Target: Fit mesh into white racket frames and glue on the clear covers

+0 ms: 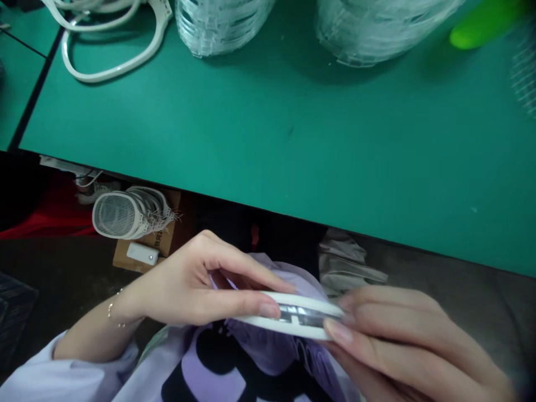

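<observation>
The left hand and right hand both pinch a white plastic ring closed; it has a metal strip; a green table lies ahead.

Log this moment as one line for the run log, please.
left hand: grips white curved plastic frame with silver metal strip | right hand: holds its other end | beyond: green work table

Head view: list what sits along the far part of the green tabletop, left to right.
White plastic loops → first clear plastic-wrapped bundle → second clear plastic-wrapped bundle → blurred bright green object
</observation>
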`<state>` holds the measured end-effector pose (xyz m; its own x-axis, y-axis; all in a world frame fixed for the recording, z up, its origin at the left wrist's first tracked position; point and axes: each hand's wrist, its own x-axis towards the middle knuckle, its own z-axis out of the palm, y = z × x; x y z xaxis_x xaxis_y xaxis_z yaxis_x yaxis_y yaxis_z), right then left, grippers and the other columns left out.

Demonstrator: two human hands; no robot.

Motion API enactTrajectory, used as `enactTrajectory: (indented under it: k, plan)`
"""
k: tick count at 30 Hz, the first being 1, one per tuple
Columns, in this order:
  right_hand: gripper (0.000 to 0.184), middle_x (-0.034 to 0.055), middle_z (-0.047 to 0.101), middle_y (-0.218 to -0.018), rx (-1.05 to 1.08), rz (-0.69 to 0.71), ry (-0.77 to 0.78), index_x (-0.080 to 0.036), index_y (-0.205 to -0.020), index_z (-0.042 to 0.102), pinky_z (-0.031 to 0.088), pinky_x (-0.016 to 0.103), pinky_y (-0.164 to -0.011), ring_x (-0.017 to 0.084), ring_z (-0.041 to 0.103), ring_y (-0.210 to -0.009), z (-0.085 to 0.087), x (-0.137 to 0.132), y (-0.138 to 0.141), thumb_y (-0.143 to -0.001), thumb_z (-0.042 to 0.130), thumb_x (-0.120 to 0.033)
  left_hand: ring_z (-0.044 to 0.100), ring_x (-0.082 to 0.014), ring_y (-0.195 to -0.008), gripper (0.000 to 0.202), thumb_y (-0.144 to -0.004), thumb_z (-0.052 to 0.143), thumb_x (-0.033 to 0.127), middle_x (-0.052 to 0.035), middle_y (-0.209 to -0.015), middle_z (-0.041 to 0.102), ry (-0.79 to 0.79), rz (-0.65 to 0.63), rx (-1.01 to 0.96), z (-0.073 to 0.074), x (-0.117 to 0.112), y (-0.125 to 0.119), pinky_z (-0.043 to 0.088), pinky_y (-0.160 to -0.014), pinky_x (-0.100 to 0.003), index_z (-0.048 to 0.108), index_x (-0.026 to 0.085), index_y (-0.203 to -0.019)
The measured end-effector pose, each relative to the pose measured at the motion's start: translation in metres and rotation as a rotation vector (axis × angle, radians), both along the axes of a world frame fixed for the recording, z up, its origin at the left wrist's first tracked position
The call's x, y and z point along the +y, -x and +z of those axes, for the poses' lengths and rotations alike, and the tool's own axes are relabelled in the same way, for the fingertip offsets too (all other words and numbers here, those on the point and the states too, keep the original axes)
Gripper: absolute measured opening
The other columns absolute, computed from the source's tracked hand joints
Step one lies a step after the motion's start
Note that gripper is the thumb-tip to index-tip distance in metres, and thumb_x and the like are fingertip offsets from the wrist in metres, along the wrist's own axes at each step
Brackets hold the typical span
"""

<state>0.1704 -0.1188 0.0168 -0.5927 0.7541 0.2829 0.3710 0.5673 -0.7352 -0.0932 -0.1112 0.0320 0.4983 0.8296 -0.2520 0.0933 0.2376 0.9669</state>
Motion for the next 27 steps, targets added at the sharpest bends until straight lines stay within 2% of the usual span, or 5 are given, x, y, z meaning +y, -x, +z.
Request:
enactTrajectory:
  k: [6, 13, 20, 23, 27]
  plan:
    - [0.031, -0.0034, 0.066, -0.075, 0.093, 0.015, -0.054, -0.023, -0.095, 0.065, 0.059, 0.025, -0.062, 0.011, 0.065, -0.065, 0.001, 0.014, 0.012, -0.078, 0.063, 0.002, 0.07, -0.0115, -0.06, 0.02, -0.091, 0.067, 0.016, -0.006, -0.085, 0.079, -0.242, 0.012, 0.18, 0.0, 0.006, -0.004, 0.051, -0.053, -0.017, 0.077, 0.016, -0.109]
    - [0.024, 0.0002, 0.059, -0.079, 0.12, -0.033, 0.049, -0.024, -0.094, 0.07, 0.056, 0.026, -0.059, 0.013, 0.062, -0.07, 0.005, 0.02, 0.013, -0.08, 0.065, -0.005, 0.074, -0.013, -0.072, 0.02, -0.096, 0.062, 0.018, -0.0068, -0.098, 0.079, -0.297, -0.025, 0.241, -0.001, 0.003, -0.003, 0.053, -0.06, -0.018, 0.075, 0.017, -0.111]
    - [0.009, 0.0029, 0.062, -0.082, 0.107, -0.065, 0.488, -0.023, -0.086, 0.071, 0.047, 0.019, -0.044, 0.011, 0.059, -0.062, 0.01, 0.045, 0.017, -0.08, 0.078, -0.026, 0.073, -0.0118, -0.072, 0.02, -0.095, 0.063, 0.017, -0.005, -0.093, 0.079, -0.304, -0.021, 0.221, 0.003, 0.001, -0.005, 0.054, -0.064, -0.016, 0.075, 0.018, -0.111]
    - [0.029, 0.0007, 0.067, -0.08, 0.007, 0.091, 0.701, -0.025, -0.101, 0.075, 0.044, 0.017, -0.038, 0.006, 0.051, -0.049, 0.01, 0.059, 0.018, -0.08, 0.077, -0.044, 0.072, -0.0114, -0.068, 0.022, -0.094, 0.065, 0.017, -0.0045, -0.089, 0.079, -0.29, -0.027, 0.182, 0.006, -0.002, -0.005, 0.054, -0.063, -0.017, 0.075, 0.018, -0.113]
    - [0.021, 0.0003, 0.068, -0.073, -0.028, 0.306, 0.778, -0.027, -0.088, 0.08, 0.048, 0.017, -0.043, 0.009, 0.059, -0.054, 0.009, 0.068, 0.018, -0.087, 0.071, -0.045, 0.07, -0.0115, -0.062, 0.025, -0.089, 0.07, 0.016, -0.0046, -0.087, 0.079, -0.172, -0.002, 0.103, 0.008, -0.004, -0.005, 0.054, -0.058, -0.018, 0.076, 0.019, -0.113]
